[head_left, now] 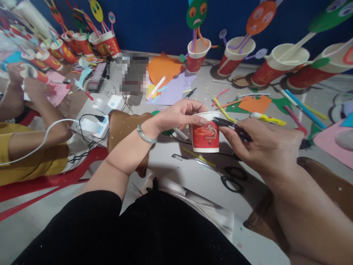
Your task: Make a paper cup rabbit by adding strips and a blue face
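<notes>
My left hand (189, 114) grips a red and white paper cup (206, 138) at its rim, thumb over the near side and fingers behind. The cup is upright above the table and has a gold dragon print. In my right hand (264, 141) is a black pointed tool (228, 125); its tip touches the cup just below the rim, and its exact kind is hard to make out. Below the cup lie scissors (231, 178) with black handles and a yellow strip (201, 156).
Decorated paper cups (197, 55) with paper faces line the back. Coloured paper scraps (255, 103), a yellow marker (267, 118) and straws (305, 108) lie around. A power strip (93, 125) with cables stands left, beside another person's arm (41, 136) and hands holding a cup.
</notes>
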Motion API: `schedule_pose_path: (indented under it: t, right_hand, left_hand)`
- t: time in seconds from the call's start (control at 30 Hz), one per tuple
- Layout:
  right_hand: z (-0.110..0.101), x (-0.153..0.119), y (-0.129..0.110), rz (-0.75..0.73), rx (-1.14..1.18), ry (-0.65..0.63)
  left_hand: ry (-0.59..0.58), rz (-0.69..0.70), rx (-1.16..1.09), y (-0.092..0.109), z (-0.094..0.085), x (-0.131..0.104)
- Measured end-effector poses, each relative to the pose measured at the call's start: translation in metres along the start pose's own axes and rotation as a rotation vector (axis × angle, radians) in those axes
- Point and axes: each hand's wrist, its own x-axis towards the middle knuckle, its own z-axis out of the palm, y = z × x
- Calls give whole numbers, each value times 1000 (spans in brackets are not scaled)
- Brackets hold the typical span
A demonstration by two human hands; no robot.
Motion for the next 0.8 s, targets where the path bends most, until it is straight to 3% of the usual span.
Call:
schedule_pose_path:
  t: [0.3, 0.53, 0.8]
  right_hand:
    - [-10, 9, 7, -218, 155, 9]
    - [-14, 11, 9, -166, 293, -115]
    - [-17, 14, 6, -233, 349, -98]
  left_hand:
    - [-117, -29, 55, 2, -5, -2]
    - [-202, -59, 43, 2, -6, -2]
    - [-207, -54, 74, 3, -6, -5]
